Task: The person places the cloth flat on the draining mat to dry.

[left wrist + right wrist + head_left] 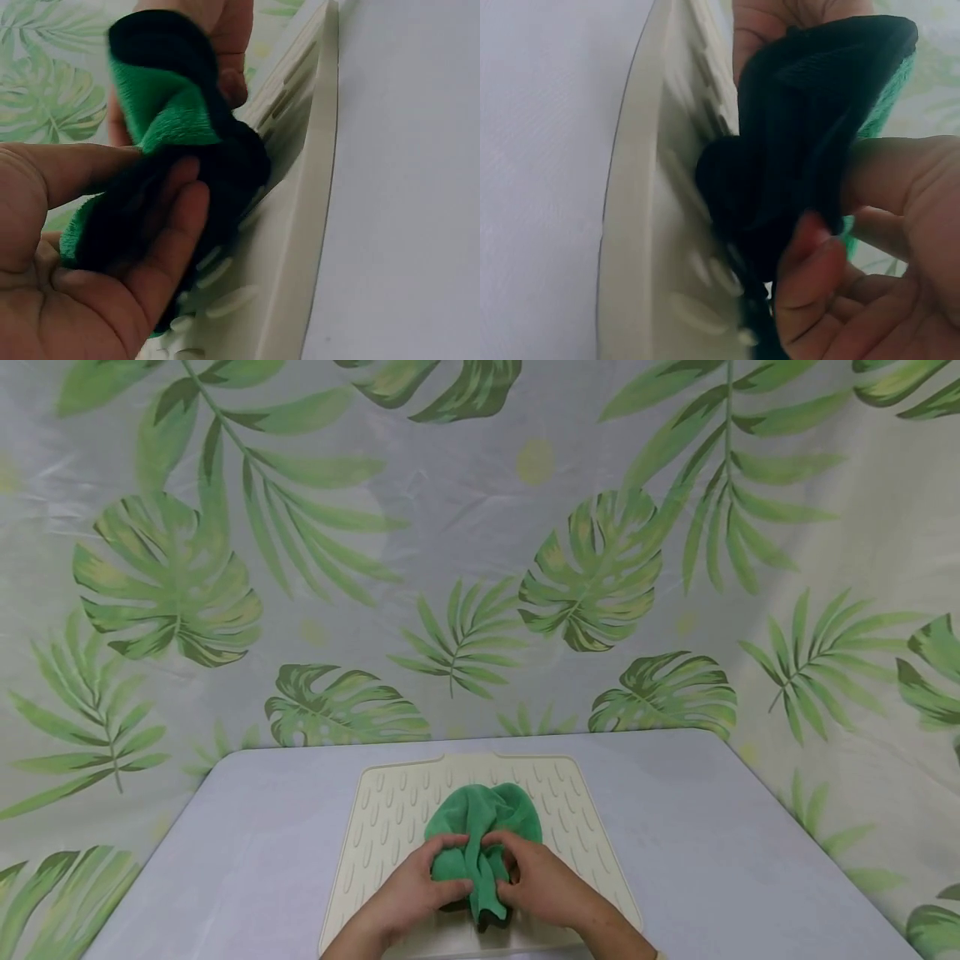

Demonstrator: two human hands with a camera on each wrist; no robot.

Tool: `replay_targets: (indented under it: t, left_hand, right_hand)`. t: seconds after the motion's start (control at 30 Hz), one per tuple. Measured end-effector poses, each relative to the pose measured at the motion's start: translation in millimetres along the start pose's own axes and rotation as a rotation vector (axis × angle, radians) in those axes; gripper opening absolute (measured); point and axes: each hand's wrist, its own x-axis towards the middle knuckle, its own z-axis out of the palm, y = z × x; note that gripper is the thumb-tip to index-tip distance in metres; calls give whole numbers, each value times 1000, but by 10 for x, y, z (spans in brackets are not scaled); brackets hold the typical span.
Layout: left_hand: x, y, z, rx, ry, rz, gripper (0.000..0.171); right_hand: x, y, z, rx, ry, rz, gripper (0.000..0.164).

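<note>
A green terry cloth with a dark underside lies bunched on a cream ridged mat, a raised fold running down its middle toward the person. My left hand pinches the fold's left side between thumb and fingers. From the right, my right hand grips the other side in the same way. The left wrist view shows the dark lining turned outward between thumb and fingers. In the right wrist view, the near end of the fold stands up, opening like a dark pocket above the mat.
The mat rests on a white table, its raised rim close below the hands. Behind the table hangs a pale sheet printed with green leaves, which also runs along the sides.
</note>
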Motion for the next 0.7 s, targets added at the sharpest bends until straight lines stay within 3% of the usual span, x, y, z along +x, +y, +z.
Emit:
replay_targets:
  t: [0.23, 0.43, 0.7]
  left_hand:
    - [-20, -32, -93, 151, -28, 16, 33]
    - [-66, -39, -206, 295, -40, 32, 20]
    - [-120, -37, -267, 324, -76, 6, 16]
  right_hand:
    - [-35, 58, -22, -88, -62, -12, 51]
    - [-67, 81, -103, -123, -30, 14, 52]
    - [-94, 148, -208, -202, 48, 51, 51]
